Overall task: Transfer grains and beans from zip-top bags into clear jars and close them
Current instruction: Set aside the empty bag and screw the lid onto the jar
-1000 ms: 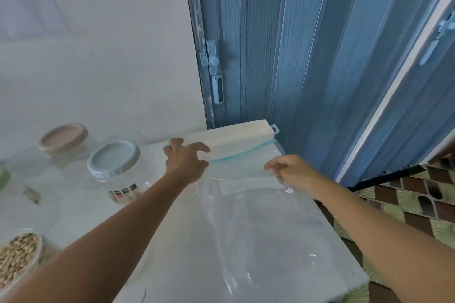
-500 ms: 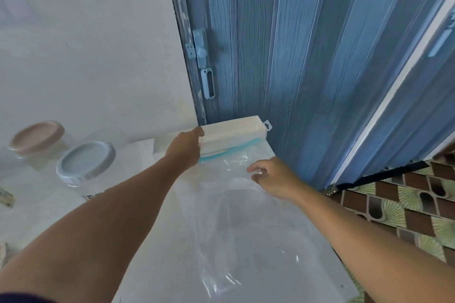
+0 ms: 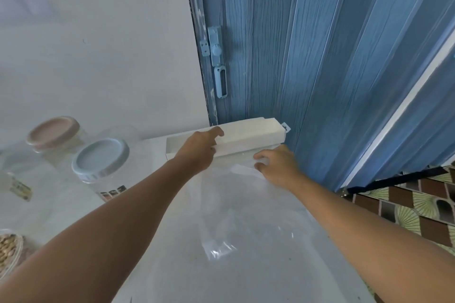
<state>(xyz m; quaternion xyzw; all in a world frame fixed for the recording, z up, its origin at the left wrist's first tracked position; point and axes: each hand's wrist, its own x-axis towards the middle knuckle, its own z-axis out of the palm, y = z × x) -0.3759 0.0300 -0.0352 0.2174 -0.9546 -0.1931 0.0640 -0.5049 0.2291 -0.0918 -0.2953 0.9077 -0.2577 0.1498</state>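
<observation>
The white surface (image 3: 246,278) fills the lower centre of the frame, and on it lies the empty clear zip-top bag (image 3: 248,206), flat and see-through, its lower corner crinkled at about mid-frame bottom. Its top edge, whose blue zip strip showed plainly 1 second ago, has now slid under or into the long white box (image 3: 248,140) at the far edge of the surface, centre frame, against the blue folding door (image 3: 320,56); the strip is no longer visible. The left hand (image 3: 199,150) has moved from the bag's mouth onto the box, fingers curled over its front edge, its grip holding the box. The right hand (image 3: 277,167) presses the bag's upper right part with bent fingers; whether it pinches the film I cannot tell. This reads as stowing a spent bag, so this bag's pouring looks finished. At left stand 2 closed clear jars, one with a blue-grey lid (image 3: 99,157) and one with a pink lid (image 3: 53,131) behind it. A jar of beans (image 3: 9,251) sits open at the lower left edge, seemingly not yet closed.
</observation>
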